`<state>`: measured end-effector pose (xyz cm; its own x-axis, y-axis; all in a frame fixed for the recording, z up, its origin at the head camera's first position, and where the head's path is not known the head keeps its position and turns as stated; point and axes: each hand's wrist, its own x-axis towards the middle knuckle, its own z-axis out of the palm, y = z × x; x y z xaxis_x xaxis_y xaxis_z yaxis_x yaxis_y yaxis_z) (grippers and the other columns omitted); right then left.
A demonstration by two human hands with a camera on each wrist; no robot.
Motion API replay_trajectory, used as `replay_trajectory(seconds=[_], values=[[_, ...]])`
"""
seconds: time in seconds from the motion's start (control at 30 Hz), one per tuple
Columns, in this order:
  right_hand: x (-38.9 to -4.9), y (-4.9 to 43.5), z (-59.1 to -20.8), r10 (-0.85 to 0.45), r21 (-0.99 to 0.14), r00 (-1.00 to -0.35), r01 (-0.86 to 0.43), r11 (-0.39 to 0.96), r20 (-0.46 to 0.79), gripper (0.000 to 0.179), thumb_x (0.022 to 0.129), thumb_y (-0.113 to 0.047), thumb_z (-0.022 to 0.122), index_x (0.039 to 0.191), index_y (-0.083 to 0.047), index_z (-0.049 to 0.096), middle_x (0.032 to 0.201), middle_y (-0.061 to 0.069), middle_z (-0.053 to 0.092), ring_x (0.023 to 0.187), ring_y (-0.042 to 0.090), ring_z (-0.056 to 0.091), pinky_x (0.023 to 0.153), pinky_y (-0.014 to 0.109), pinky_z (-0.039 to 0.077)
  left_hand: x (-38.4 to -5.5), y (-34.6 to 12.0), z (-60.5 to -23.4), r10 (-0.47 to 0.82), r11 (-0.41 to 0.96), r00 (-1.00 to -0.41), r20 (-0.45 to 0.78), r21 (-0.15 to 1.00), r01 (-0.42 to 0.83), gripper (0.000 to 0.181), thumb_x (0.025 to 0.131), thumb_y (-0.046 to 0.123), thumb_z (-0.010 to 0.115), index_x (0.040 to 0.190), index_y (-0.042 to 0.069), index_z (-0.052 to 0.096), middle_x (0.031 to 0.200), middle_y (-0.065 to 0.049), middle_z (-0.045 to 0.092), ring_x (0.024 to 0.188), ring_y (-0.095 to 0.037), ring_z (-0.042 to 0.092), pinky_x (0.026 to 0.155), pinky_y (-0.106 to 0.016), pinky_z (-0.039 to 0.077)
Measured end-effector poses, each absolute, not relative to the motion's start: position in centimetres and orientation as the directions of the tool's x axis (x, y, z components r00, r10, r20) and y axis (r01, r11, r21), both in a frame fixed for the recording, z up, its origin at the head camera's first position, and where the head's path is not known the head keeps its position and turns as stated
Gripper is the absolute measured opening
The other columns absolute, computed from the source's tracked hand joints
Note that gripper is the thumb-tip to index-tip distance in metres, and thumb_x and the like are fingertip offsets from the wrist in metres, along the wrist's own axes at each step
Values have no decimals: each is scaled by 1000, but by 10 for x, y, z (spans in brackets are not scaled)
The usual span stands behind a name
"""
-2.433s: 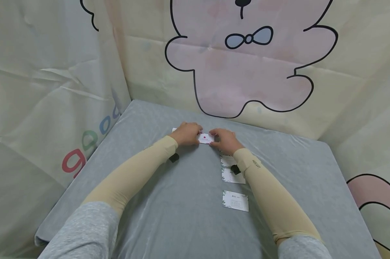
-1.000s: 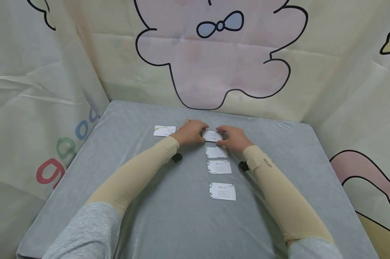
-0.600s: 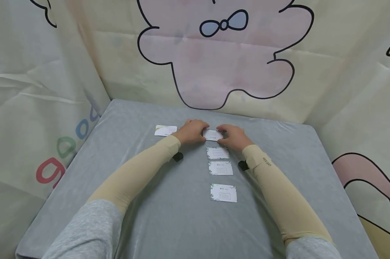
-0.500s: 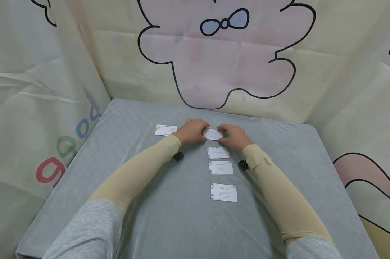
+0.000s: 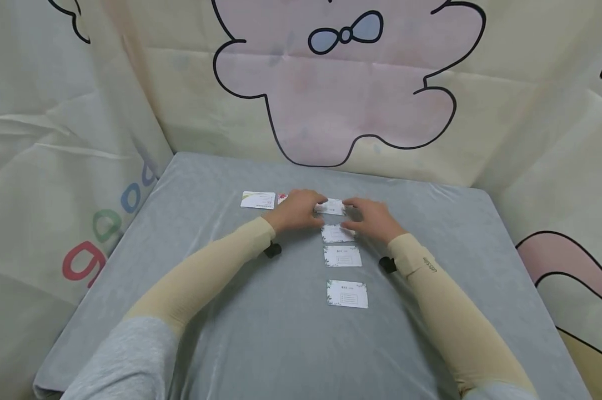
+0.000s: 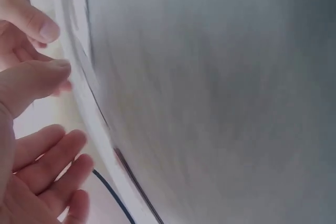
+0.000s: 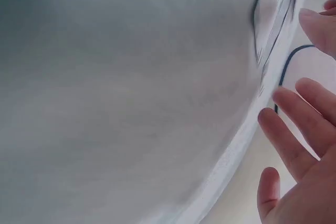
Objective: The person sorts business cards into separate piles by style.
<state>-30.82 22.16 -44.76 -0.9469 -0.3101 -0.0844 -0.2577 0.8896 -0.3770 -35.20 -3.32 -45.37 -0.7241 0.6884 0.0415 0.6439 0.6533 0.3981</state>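
A white card (image 5: 332, 207) with small print lies at the back of the grey cloth-covered table, between the two hands. To its left is the left hand (image 5: 297, 211), fingers spread and thumb apart. The right hand (image 5: 375, 219) is at its right, also with fingers parted and nothing between them. Both wrist views show the left hand (image 6: 42, 166) and the right hand (image 7: 307, 140) with loosely bent, empty fingers. Behind the left hand a red-patterned card (image 5: 281, 197) is mostly hidden. Farther left lies a white card with a yellow-green stripe (image 5: 257, 200).
A column of leaf-edged cards runs toward the person: a top card (image 5: 337, 234) close under the right fingertips, a middle card (image 5: 342, 256) and a nearest card (image 5: 347, 294). Behind the grey table (image 5: 261, 322) hangs a cartoon-printed curtain (image 5: 331, 105).
Earlier, both hands held a card with a red dot; later their fingertips were at the edges of a white printed card. Now they have let go and drawn slightly apart.
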Motion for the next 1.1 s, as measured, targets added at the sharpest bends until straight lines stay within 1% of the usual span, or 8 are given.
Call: replay_trajectory(seconds=[0.17,0.23,0.33,0.43,0.63,0.77,0.97,1.1], values=[[-279,224,-450,-348,-328,-934,-306,894,-78,67,94,-38,84,152,-14,61,156,12,63,150,38,54,117,76,25,-328,-30,-453,725,637,-688,25,354,684,61,94,41,83,145,10,68,137,-4,75,123,-20,69,108,-46,51],[-272,223,-450,-359,-324,-931,-319,890,-68,66,94,-35,84,152,-13,61,155,12,64,149,38,55,114,74,28,-321,-27,-454,725,646,-688,30,318,694,57,92,42,84,139,12,72,124,-1,79,109,-17,70,99,-44,52],[-265,219,-449,-359,-340,-932,-319,885,-58,63,94,-30,84,151,-12,62,153,12,65,148,37,55,113,70,29,-313,-23,-456,723,657,-689,40,267,705,49,92,43,86,129,13,76,97,1,76,87,-15,62,87,-40,52],[-261,218,-448,-352,-352,-934,-311,883,-57,61,95,-27,83,150,-12,63,152,11,66,148,37,56,114,70,28,-307,-20,-456,717,662,-695,47,266,701,44,92,40,87,124,12,77,83,3,68,79,-15,53,83,-39,52],[-256,220,-448,-330,-359,-942,-289,887,-56,59,96,-25,82,150,-13,62,153,12,65,149,39,54,116,71,27,-302,-18,-455,700,666,-712,63,304,681,42,93,35,87,127,12,77,86,5,67,82,-14,52,85,-37,51],[-259,221,-450,-323,-379,-944,-275,883,-67,60,96,-28,82,151,-14,62,155,11,64,151,39,52,117,71,26,-305,-19,-458,697,664,-714,63,319,676,42,93,34,87,127,12,77,88,2,69,83,-16,53,83,-37,50],[-262,222,-450,-318,-392,-945,-265,881,-76,64,95,-28,84,153,-15,60,155,10,64,152,38,51,119,72,24,-309,-20,-460,691,659,-720,71,347,667,57,92,35,87,140,9,71,118,-3,78,99,-17,63,100,-41,55],[-265,222,-448,-328,-380,-943,-281,881,-62,65,94,-28,84,153,-14,59,153,11,65,150,38,53,119,72,25,-312,-22,-460,686,656,-723,86,357,665,56,92,32,86,141,9,70,121,-3,77,103,-18,64,103,-43,54]])
